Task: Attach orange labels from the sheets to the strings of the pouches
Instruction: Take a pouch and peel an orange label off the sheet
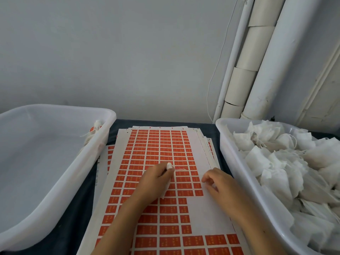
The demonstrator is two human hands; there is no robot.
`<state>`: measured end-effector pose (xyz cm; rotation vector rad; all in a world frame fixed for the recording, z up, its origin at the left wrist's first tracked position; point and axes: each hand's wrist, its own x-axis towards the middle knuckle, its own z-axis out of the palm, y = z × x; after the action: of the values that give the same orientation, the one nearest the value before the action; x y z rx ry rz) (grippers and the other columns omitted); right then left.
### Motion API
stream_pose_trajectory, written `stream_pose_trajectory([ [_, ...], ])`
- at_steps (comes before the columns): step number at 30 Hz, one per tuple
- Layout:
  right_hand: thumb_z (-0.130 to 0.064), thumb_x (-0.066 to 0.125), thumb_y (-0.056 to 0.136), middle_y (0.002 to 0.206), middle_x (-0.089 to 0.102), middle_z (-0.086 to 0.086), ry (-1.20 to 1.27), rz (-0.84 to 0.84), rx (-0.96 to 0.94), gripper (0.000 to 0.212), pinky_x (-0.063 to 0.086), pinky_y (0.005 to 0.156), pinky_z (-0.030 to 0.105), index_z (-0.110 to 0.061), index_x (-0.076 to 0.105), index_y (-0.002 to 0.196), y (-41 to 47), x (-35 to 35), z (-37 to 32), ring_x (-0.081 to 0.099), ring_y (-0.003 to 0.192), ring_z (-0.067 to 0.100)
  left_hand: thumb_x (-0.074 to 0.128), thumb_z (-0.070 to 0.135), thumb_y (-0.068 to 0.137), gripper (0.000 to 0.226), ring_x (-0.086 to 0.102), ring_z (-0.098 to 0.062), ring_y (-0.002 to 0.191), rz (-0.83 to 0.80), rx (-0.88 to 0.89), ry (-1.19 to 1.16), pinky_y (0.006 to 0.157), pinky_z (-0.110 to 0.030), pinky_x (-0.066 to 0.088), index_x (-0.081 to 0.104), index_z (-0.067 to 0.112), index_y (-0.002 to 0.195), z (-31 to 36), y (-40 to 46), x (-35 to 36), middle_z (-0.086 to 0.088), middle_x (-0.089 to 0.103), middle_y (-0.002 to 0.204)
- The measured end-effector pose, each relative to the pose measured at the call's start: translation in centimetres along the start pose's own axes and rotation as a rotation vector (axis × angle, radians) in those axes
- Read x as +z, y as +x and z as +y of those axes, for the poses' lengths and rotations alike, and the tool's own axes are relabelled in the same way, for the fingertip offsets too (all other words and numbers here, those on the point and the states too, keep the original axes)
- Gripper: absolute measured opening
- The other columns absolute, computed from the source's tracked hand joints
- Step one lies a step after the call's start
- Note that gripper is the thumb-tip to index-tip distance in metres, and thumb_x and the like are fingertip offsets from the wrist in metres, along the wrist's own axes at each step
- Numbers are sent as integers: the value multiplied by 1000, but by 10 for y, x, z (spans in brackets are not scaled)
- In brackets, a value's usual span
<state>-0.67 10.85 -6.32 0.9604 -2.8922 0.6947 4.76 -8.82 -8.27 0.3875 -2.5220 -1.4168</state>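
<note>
A stack of label sheets point(161, 162) lies in the middle of a dark table point(77, 208), and the top sheet is full of little orange labels point(166, 208) in rows. On the right side of this sheet there are bare white spots with no labels. The left hand point(156, 181) rests on the top sheet with its fingers pressed together, pinching a white pouch point(166, 188). A bit of the pouch pokes out above the fingers and a bit hangs below the hand. A thin string point(181, 169) sticks out to the right of the fingertips and lies over the orange labels. The right hand point(219, 186) is just to the right, over a bare white part of the sheet, with its fingers curled loosely and holding nothing. A white tub point(237, 162) on the right is full of white pouches point(287, 162). Another white tub point(60, 162) on the left is almost empty, with one finished pouch point(93, 132) hanging at its far right corner.
</note>
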Motion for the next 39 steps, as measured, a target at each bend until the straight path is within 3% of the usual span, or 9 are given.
stream_pose_trajectory([
  [4, -37, 51, 93, 120, 54, -17, -75, -49, -7, 17, 41, 86, 7, -31, 53, 109, -11, -6, 1, 56, 102, 1, 41, 39, 98, 32, 55, -9, 61, -7, -8, 26, 57, -19, 43, 54, 25, 72, 1, -1, 2, 5, 60, 68],
  [8, -43, 45, 94, 132, 48, -20, -245, -115, -144, 32, 32, 102, 10, -34, 50, 125, -15, -3, -1, 50, 115, -2, 42, 40, 98, 30, 58, -9, 65, -11, -10, 58, 55, -15, 42, 56, 25, 75, 1, -2, 3, 4, 64, 74],
  [11, -44, 48, 92, 127, 51, -21, -212, -62, -158, 32, 31, 97, 5, -34, 53, 122, -15, 4, 1, 51, 111, -3, 43, 40, 98, 29, 59, -9, 66, -19, -4, 78, 55, -15, 42, 56, 26, 76, 0, -2, 3, 5, 65, 75],
  [17, -33, 67, 83, 95, 57, -15, 174, -18, 167, 15, 47, 80, 14, -30, 52, 85, -5, 17, -2, 57, 82, 1, 42, 41, 98, 28, 61, -8, 67, -36, 1, 107, 55, -15, 42, 54, 29, 75, -1, -1, 4, 9, 63, 74],
  [22, -35, 64, 85, 85, 48, -21, 152, -69, 237, 24, 35, 64, 3, -33, 45, 71, 1, 19, -6, 52, 70, -2, 43, 41, 97, 27, 57, -4, 62, -32, 15, 138, 50, -11, 36, 52, 30, 73, -2, 0, 4, 14, 59, 70],
  [26, -36, 62, 86, 92, 52, -17, 102, -80, 246, 24, 38, 71, 8, -34, 44, 70, 1, 19, -11, 52, 72, -1, 43, 41, 97, 27, 60, -6, 65, -40, 17, 137, 53, -12, 38, 53, 30, 75, -3, 0, 4, 14, 61, 73],
  [30, -37, 61, 87, 106, 58, -10, 82, -28, 296, 14, 44, 82, 16, -28, 51, 86, -2, 22, -14, 54, 81, 2, 43, 42, 97, 27, 60, -6, 66, -48, 23, 141, 54, -12, 38, 54, 30, 75, -5, 1, 5, 15, 61, 73],
  [35, -45, 56, 87, 114, 57, -7, -79, 76, 344, 31, 46, 96, 26, -23, 56, 109, -8, 32, -29, 58, 99, 9, 41, 44, 97, 29, 57, -4, 63, -44, 47, 160, 55, -12, 37, 53, 30, 74, -8, 1, 7, 15, 60, 70],
  [39, -50, 51, 88, 118, 55, -9, -77, 87, 341, 35, 44, 99, 27, -27, 54, 115, -13, 42, -37, 55, 105, 9, 40, 44, 97, 31, 55, -4, 61, -44, 65, 185, 55, -13, 37, 53, 30, 73, -8, 2, 8, 14, 58, 67],
])
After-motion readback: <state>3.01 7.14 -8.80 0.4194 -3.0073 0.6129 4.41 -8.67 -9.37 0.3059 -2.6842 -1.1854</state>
